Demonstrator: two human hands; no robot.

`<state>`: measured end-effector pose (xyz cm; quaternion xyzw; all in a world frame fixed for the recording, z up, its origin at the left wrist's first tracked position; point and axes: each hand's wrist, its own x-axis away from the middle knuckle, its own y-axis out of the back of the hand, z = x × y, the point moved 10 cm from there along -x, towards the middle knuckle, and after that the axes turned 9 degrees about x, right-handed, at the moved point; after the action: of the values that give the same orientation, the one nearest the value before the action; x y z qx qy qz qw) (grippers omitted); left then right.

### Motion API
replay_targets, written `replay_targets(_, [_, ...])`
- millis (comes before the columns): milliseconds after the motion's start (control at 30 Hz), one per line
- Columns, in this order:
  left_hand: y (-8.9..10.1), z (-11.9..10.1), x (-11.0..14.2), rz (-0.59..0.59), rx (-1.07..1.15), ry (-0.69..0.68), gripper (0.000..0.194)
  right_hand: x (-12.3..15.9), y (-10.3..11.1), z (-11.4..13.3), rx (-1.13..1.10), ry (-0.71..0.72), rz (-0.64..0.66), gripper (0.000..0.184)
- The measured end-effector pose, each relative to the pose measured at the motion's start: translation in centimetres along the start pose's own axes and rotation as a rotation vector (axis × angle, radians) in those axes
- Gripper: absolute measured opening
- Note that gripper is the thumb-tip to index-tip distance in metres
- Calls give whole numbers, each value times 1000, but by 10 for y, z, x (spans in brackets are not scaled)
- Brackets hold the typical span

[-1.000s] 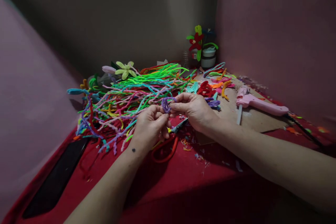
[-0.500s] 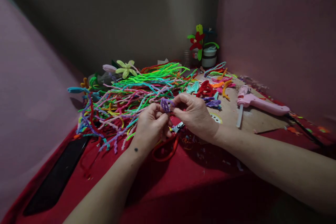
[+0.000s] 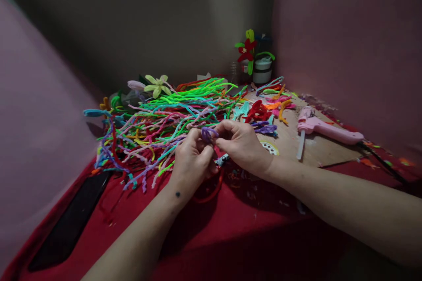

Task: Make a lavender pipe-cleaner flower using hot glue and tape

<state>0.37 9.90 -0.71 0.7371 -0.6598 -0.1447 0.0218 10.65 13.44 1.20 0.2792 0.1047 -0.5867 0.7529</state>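
Note:
My left hand (image 3: 191, 160) and my right hand (image 3: 242, 145) meet above the red cloth (image 3: 231, 228), both pinched on a small purple pipe-cleaner piece (image 3: 207, 133) bent into a loop. The fingers of both hands are curled round it. Just beneath them lie red-handled scissors (image 3: 211, 184), partly hidden by my left hand. Behind my hands spreads a big heap of coloured pipe cleaners (image 3: 165, 118).
A pink glue gun (image 3: 325, 129) lies on a cardboard sheet (image 3: 316, 147) at the right. Bent pipe-cleaner shapes (image 3: 267, 107) sit behind it. A jar with a red flower (image 3: 260, 63) stands in the corner. A pale green flower (image 3: 156, 84) lies far left; a black slab (image 3: 70, 224) near left.
My hands have drawn closer together and the purple loop has been squeezed smaller between my fingers. The view has shifted slightly.

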Motion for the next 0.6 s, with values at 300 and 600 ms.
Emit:
replay_targets(300, [-7,-5,-3,135,147,49,8,-6,-12,-15,-447,-228,172,16])
replay_targets(600, [-16,6,-1,272,105,199,7,-5,-19,-28,-508,-299,220,14])
